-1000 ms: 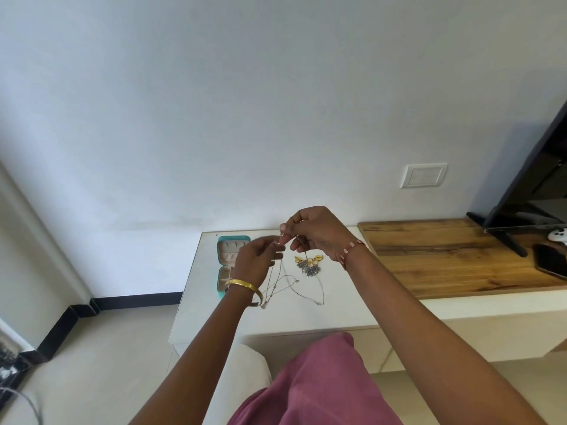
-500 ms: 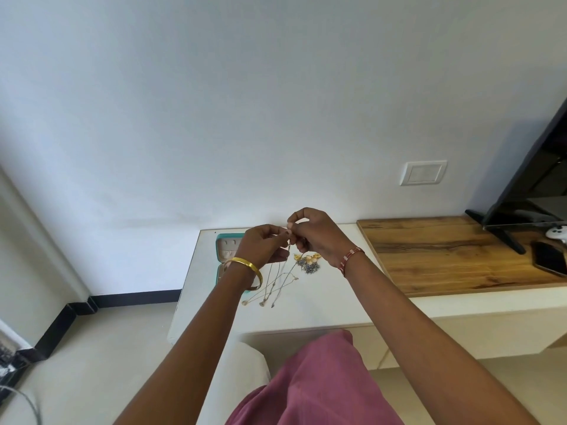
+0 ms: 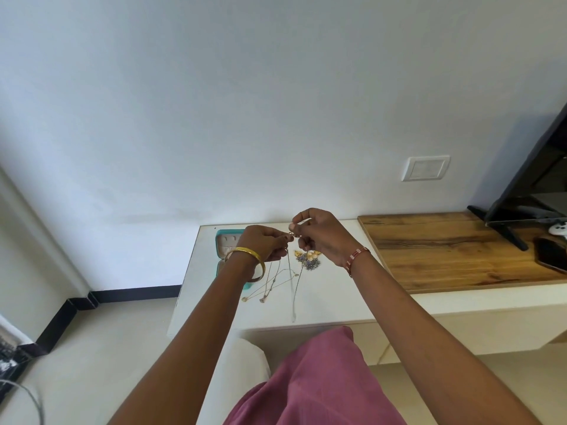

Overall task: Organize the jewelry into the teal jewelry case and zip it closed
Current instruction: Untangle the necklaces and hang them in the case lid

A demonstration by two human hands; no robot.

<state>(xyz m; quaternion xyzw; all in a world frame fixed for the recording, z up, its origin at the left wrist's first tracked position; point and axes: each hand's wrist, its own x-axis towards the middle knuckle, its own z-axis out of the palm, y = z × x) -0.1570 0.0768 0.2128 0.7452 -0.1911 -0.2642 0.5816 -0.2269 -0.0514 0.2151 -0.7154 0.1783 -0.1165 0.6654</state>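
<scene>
Surface: white table (image 3: 214, 289), matte, with its far edge against a plain white wall (image 3: 245, 102).
Adjoining surface: wooden top (image 3: 445, 250), touching the white table's right end.
Room: pale floor (image 3: 101, 348) left of the white table; black skirting (image 3: 135, 293) runs along the wall base there.
Wall fitting: white switch plate (image 3: 426, 168), above the wooden top.
On the wooden top: black screen (image 3: 534, 176) on a stand, a white controller (image 3: 558, 230) and a dark phone (image 3: 550, 254), all well right of the white table.
Teal jewelry case (image 3: 225, 240): lies open at the white table's far left, partly hidden behind the left wrist.
Left hand (image 3: 264, 243): raised above the white table, fingers curled, pinching the necklace chains (image 3: 290, 271) at their top end.
Right hand (image 3: 322, 234): touching the left hand's fingertips, thumb and forefinger pinching the same chain end.
Chain position: strands hang from the pinch down to the white table; pendant ends rest near its front edge.
Earrings (image 3: 308, 259): gold and blue cluster on the white table, just beneath the right hand.
Wrists: gold bangle (image 3: 245, 253) left; red band (image 3: 356, 259) right.
Writing: none legible.
</scene>
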